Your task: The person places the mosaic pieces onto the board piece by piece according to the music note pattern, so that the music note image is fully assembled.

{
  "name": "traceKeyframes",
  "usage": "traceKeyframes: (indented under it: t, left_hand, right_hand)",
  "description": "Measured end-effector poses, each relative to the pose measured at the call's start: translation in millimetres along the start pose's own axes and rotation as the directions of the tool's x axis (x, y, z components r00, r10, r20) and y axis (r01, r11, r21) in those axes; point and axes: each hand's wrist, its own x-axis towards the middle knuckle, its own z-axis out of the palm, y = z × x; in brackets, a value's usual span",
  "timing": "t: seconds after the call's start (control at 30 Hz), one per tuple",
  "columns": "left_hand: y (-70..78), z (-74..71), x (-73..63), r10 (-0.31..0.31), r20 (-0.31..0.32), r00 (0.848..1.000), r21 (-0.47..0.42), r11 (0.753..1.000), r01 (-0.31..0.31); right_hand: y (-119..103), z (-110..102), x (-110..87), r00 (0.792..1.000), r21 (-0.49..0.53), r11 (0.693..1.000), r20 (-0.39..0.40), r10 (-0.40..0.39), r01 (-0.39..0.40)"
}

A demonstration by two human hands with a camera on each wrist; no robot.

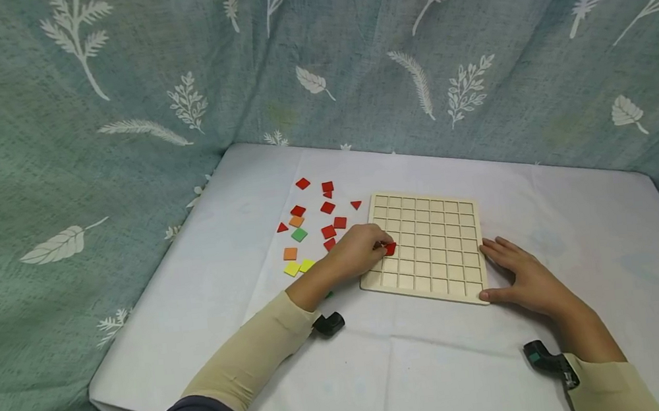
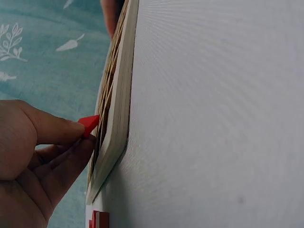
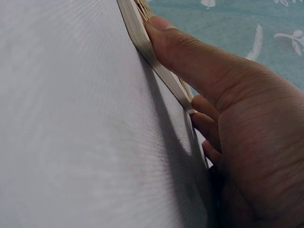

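Observation:
A pale wooden grid board [image 1: 437, 245] lies flat on the white-covered table. My left hand [image 1: 359, 250] reaches over the board's left side and pinches a small flat red tile [image 1: 390, 249] between thumb and fingertips. In the left wrist view the red tile [image 2: 89, 125] is tilted, close to the grid's edge; whether it touches the board I cannot tell. At the right side, my right hand [image 1: 524, 278] rests with fingers fairly straight along the board's edge. Its thumb presses the near right corner, as the right wrist view shows on the board's rim [image 3: 164, 78].
Left of the board lie loose red square tiles [image 1: 328, 207], red triangles [image 1: 356, 205], orange tiles [image 1: 290, 253], a green tile [image 1: 299, 235] and yellow tiles [image 1: 292, 269]. My left forearm partly covers some. A leaf-patterned curtain [image 1: 352, 64] hangs behind the table.

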Motion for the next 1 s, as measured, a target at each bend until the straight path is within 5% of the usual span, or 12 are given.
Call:
traceKeyframes:
  t: [0.37, 1.0]
  left_hand:
    - [3.6, 1.4, 4.7, 0.035, 0.047, 0.998, 0.129, 0.991, -0.041]
    - [4.6, 2.6, 3.6, 0.012, 0.039, 0.999, 0.127, 0.992, -0.017]
  right_hand:
    - [-3.2, -1.4, 0.7, 1.000, -0.010, 1.000, 0.000, 0.007, -0.007]
    - [-3.1, -1.5, -0.3, 1.000, 0.005, 1.000, 0.004, 0.003, -0.003]
